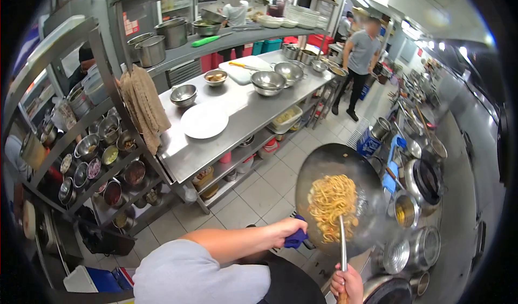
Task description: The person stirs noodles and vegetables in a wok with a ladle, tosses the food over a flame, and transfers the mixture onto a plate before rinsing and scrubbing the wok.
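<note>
Hands closed: left (290, 230) round purple cloth (295, 240) by wok (329, 161) edge, right (348, 283) round utensil (342, 244); floor aisle (285, 171) beside counter (245, 115).

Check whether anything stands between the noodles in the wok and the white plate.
Only the rim of the wok and the edge of the steel counter; nothing else visible stands before the white plate.

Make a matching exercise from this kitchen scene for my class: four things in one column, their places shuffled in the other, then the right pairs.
1. Noodles
2. Single white plate
3. Purple cloth
4. Green-handled utensil

A. On the raised shelf
B. In the left hand
C. Inside the tilted wok
D. Flat on the steel counter

Pairs: 1-C, 2-D, 3-B, 4-A
</note>
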`<state>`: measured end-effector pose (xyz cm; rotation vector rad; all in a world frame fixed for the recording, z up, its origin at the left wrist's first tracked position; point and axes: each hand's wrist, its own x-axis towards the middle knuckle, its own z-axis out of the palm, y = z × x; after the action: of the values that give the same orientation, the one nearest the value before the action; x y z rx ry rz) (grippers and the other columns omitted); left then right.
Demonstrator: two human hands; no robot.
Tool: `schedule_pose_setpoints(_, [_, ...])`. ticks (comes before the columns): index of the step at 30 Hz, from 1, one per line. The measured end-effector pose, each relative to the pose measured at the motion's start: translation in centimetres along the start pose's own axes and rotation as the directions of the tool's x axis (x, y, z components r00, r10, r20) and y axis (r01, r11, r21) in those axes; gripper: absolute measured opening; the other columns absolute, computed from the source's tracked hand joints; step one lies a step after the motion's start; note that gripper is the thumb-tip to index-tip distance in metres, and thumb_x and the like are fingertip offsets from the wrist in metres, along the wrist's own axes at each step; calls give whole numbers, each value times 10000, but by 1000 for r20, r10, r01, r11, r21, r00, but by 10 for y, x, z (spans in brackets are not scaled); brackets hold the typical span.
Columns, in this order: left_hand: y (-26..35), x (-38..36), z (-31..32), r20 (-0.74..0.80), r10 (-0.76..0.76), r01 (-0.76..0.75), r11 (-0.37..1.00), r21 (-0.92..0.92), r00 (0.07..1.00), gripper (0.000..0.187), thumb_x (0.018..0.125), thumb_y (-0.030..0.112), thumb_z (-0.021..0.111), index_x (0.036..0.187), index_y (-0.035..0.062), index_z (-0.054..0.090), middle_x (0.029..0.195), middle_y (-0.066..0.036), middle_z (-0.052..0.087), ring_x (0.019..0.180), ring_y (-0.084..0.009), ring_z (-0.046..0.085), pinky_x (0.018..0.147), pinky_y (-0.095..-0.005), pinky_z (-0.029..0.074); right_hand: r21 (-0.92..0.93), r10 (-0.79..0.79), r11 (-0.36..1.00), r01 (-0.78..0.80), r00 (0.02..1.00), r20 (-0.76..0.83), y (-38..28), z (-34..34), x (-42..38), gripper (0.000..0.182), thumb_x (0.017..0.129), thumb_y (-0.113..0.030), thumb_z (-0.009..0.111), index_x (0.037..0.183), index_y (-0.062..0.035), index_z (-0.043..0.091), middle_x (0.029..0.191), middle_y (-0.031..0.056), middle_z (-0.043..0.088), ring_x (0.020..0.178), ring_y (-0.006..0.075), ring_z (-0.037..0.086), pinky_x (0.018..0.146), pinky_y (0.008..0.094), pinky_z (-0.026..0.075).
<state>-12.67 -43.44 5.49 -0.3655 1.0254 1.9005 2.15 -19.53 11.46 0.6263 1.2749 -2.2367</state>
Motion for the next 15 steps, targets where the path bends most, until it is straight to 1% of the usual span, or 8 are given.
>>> schedule_pose_setpoints(2, [16,-6,-21,-56,56,-58,997,-42,997,107,674,104,607,764,61,570,634,-30,548,470,-141,524,404,-282,427,-52,48,998,-46,998,41,-23,20,23,178,871,-18,444,1036,-73,482,559,8,357,383,127,369,374,310,338])
schedule_pose_setpoints(4, [33,-13,-40,-152,156,-174,979,-110,976,113,680,89,606,786,58,581,647,-27,553,479,-139,527,411,-273,427,-96,96,992,-87,991,94,-46,35,60,185,868,-16,459,1043,-71,475,562,12,366,388,132,378,381,308,338])
schedule_pose_setpoints(6, [56,-26,-52,-181,193,-222,963,-156,964,108,685,83,607,788,56,588,643,-25,552,479,-137,526,415,-272,427,-151,158,980,-131,970,183,-68,52,96,176,866,-12,475,1036,-55,472,578,15,383,395,137,386,384,306,335])
schedule_pose_setpoints(7, [63,-29,-60,-201,207,-247,949,-198,957,103,690,76,608,790,54,596,639,-22,552,479,-136,525,418,-270,427,-175,179,974,-147,967,184,-78,61,112,176,866,-12,475,1036,-55,472,578,15,383,395,137,386,384,306,335])
schedule_pose_setpoints(9, [70,-16,-86,-277,259,-318,928,-192,925,31,716,83,600,726,55,604,603,-17,536,463,-126,516,405,-270,415,-285,226,944,-166,955,191,-98,79,145,165,870,-19,478,1031,-56,477,587,18,392,393,139,386,383,306,338])
schedule_pose_setpoints(11, [97,-36,-83,-344,264,-342,920,-190,901,33,721,87,600,722,53,604,595,-18,533,464,-129,521,406,-265,414,-326,291,921,-211,932,218,-117,93,177,168,868,-23,479,1032,-58,473,587,17,391,391,140,386,384,307,342])
schedule_pose_setpoints(13, [106,-29,-99,-374,293,-397,886,-239,880,48,720,88,600,750,51,604,617,-21,543,478,-132,530,414,-267,427,-372,333,902,-218,900,281,-134,105,208,160,862,-25,484,1018,-54,468,583,18,387,388,135,383,380,302,342])
schedule_pose_setpoints(15, [111,-23,-111,-397,303,-429,859,-281,866,72,718,89,601,778,48,605,640,-25,552,493,-135,540,422,-268,439,-382,366,892,-242,882,297,-148,125,230,169,853,-17,487,1015,-51,451,582,18,385,385,129,380,376,295,334])
